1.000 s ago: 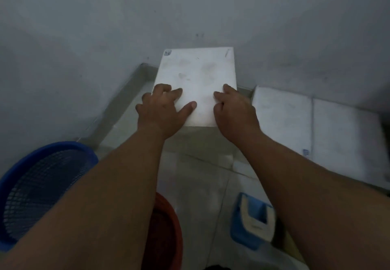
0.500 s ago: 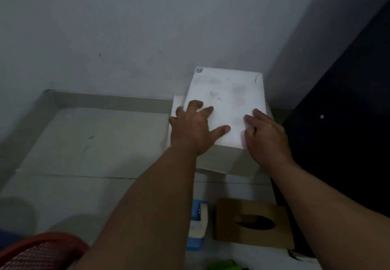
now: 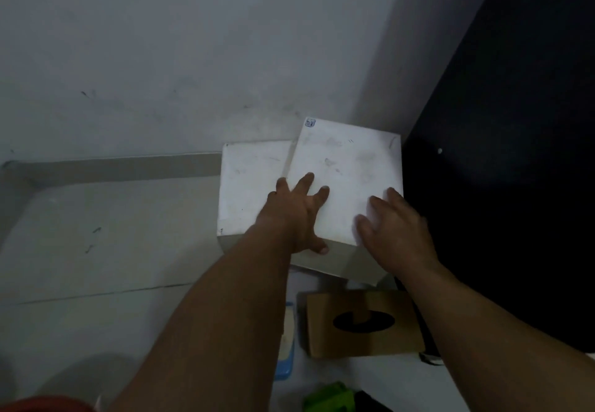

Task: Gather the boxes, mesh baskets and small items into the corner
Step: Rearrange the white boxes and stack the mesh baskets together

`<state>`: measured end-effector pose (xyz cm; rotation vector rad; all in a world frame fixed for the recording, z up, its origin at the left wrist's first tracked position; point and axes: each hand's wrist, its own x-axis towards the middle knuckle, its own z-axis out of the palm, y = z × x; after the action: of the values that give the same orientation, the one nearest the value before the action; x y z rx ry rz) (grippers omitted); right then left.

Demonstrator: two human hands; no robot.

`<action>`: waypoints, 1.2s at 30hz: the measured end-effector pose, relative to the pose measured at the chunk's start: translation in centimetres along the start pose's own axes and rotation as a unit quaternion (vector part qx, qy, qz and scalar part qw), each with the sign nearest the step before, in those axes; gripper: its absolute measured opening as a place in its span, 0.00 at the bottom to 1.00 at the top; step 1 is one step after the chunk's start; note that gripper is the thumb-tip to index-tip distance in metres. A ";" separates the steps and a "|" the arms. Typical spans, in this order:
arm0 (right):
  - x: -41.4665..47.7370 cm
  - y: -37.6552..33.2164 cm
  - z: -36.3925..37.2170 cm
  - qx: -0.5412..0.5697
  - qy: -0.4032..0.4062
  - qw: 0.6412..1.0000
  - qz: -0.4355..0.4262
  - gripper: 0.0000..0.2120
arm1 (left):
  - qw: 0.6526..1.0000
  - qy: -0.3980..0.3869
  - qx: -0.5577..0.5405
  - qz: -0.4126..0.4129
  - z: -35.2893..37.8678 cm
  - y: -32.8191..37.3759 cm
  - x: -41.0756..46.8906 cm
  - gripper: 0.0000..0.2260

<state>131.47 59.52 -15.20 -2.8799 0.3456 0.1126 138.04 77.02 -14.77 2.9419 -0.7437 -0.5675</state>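
Note:
A white box (image 3: 347, 166) lies tilted on top of a second white box (image 3: 251, 186), which stands on the floor in the corner against the wall. My left hand (image 3: 296, 215) grips the upper box at its near edge, fingers on the lid and thumb on the front face. At that box's near right corner is my right hand (image 3: 392, 228), with fingers spread over the lid and side. A brown cardboard box (image 3: 325, 337) with an oval hole in its top lies on the floor just in front.
A dark cabinet (image 3: 499, 186) fills the right side, touching the boxes. A blue item (image 3: 286, 347) lies partly hidden under my left forearm. A green object (image 3: 328, 398) shows at the bottom edge, and a red basket rim (image 3: 48, 403) at the bottom left. Pale floor tiles stretch left.
I carried the white box from the left side of the room to the corner on the right and lowered it onto the other white box. The blue basket has left the view.

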 end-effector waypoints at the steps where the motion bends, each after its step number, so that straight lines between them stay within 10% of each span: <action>1: -0.1 -0.7 0.0 -0.047 0.009 0.999 -0.001 0.24 | 1.000 -0.005 0.002 0.001 0.0 0.2 0.1 0.48; 8: 0.4 -2.5 1.5 -0.067 -0.053 0.996 0.024 0.26 | 0.997 0.076 0.009 0.032 0.7 2.6 1.3 0.31; 36: 11.7 1.8 -1.2 -0.085 -0.172 0.981 -0.036 0.27 | 0.998 0.061 -0.001 0.007 -2.5 3.6 8.8 0.28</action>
<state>142.47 54.91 -15.70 -2.9570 0.1711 0.6464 144.53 69.60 -14.90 2.9349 -0.7490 -0.3834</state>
